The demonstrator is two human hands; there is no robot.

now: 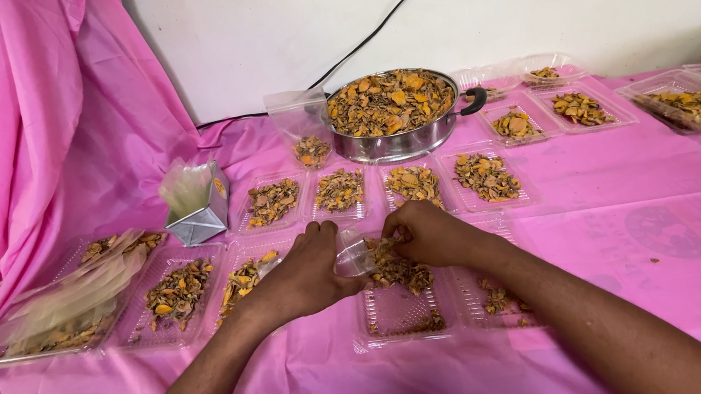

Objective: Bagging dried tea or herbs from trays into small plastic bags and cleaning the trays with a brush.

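On the pink table cloth [597,198] | left hand [308,272] fingers closed around small clear pouch [354,256] | right hand [426,231] fingertips pinched on dried orange-brown pieces [399,270] at pouch mouth | both above clear plastic tray [400,311] | steel pan [393,114] of same pieces behind

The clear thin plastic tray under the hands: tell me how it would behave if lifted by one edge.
The clear thin plastic tray would probably flex and sag, since its walls look flimsy. It seems light, and the loose dried orange-brown pieces heaped at one end would likely slide or spill.
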